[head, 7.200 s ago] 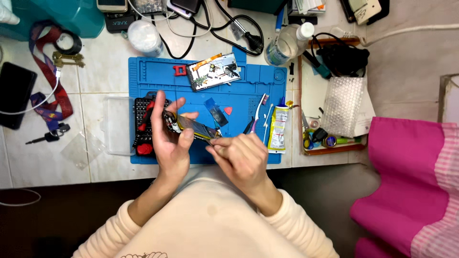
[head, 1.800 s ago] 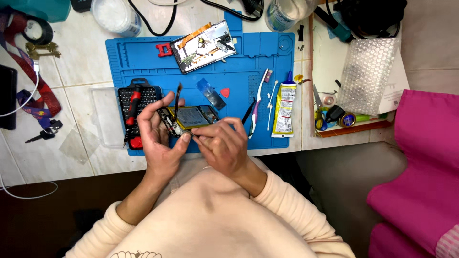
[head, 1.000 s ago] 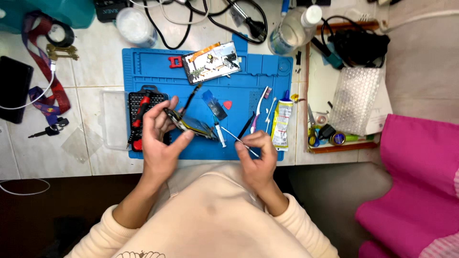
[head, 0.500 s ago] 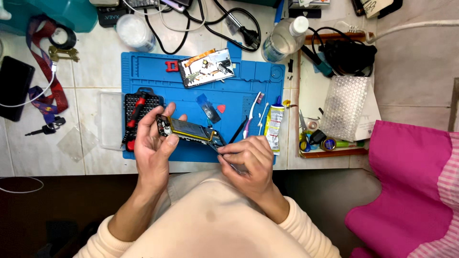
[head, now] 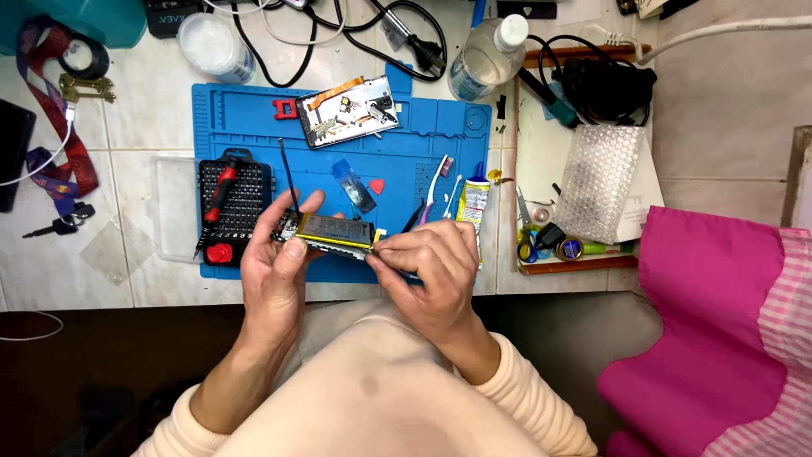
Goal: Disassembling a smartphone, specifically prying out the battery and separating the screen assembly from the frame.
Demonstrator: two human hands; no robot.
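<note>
Head view shows both hands meeting over the near edge of a blue work mat [head: 254,118]. The left hand [head: 275,271] grips the left end of an opened phone [head: 326,233], thumb on its near edge and fingers curled round the far side. The right hand [head: 427,267] pinches the phone's right end, thumb and fingertips pressed together on its corner. The phone is held level just above the mat, its inside facing up. Just left of it lies a black screwdriver bit case [head: 233,203] with a red-handled screwdriver [head: 222,188]. Farther back on the mat rests a second opened phone part [head: 348,112], and a toothbrush [head: 433,186] lies near the right hand.
</note>
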